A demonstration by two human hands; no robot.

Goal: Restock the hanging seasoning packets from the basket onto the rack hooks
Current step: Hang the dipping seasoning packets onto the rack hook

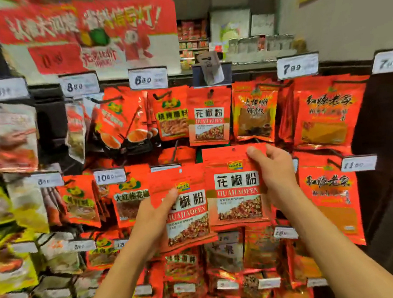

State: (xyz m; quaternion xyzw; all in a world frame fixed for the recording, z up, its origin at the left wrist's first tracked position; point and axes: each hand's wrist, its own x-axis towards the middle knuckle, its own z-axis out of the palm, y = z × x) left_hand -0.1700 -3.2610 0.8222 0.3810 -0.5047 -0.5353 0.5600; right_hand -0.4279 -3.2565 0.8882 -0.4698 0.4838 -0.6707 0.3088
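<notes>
Now right hand (273, 172) pinches upright packet (236, 185) by its top corner, hole just below matching hung packets (209, 116); left hand (157, 215) grips spare (184, 210).

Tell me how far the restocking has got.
Done: one matching packet hangs on the top row. In hand: the right hand lifts a packet toward it; the left hand holds another packet. Left: hanging both; the basket isn't in view.

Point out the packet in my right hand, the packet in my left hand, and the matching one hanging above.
Right-hand packet (236, 188), head view, label.
Left-hand packet (189, 219), head view, label.
Hanging packet (209, 118), head view, label.
</notes>
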